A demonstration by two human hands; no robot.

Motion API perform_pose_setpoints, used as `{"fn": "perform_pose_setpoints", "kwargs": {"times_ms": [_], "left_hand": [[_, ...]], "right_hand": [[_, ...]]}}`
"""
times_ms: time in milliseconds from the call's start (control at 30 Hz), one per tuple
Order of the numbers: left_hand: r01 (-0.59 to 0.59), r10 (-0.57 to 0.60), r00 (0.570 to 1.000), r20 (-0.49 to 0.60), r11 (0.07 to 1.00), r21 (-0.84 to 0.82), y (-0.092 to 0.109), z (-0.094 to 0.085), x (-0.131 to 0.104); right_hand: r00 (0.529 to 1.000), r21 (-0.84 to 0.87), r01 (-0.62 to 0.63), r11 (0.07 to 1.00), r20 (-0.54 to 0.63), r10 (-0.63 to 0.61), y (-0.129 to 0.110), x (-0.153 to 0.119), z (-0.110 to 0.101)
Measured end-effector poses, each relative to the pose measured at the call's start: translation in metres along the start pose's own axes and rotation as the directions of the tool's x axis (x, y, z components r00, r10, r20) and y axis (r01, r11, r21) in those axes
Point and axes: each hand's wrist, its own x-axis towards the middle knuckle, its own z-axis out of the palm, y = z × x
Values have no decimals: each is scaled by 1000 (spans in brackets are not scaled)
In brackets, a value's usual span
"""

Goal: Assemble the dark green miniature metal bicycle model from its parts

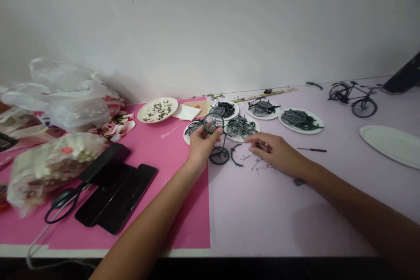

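Observation:
My left hand (pixel 200 148) is closed on a small green model bicycle (pixel 219 155), tipped so one wheel stands above the fingers and the other below. My right hand (pixel 274 151) hovers to the right, its thumb and fingers curled in a pinch; a small dark bit shows at the fingertips, too small to name. A curved green strip (pixel 234 155) lies on the table between the hands. Tiny grey parts (pixel 257 167) are scattered beside it. White plates behind the hands hold model pieces, among them grey wheels (pixel 260 108) and green frame parts (pixel 306 123).
A finished dark model bicycle (pixel 352 98) stands at the back right, near a white oval plate (pixel 393 144). A thin screwdriver (pixel 311 149) lies right of my hand. Black phones (pixel 127 199), plastic bags (pixel 65 105) and a bowl of scraps (pixel 142 116) occupy the left side.

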Motion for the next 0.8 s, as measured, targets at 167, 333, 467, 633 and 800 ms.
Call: {"fn": "perform_pose_setpoints", "kwargs": {"times_ms": [167,333,467,633,800], "left_hand": [[-31,30,999,-34,999,-33,-4,4,-4],[-35,36,998,-50,999,9,-7,10,-10],[-112,114,993,-40,993,33,-5,12,-14],[-137,139,990,-26,988,65,-6,12,-13],[-116,118,993,-23,991,60,-7,12,-12]], "right_hand": [[997,47,-39,998,66,36,2,0,-6],[996,85,-37,996,81,30,-1,-2,-12],[984,22,-65,998,169,61,-1,-2,-13],[979,-113,-44,993,193,65,-4,-2,-14],[994,-155,-15,988,106,32,-5,-2,-16]]}}
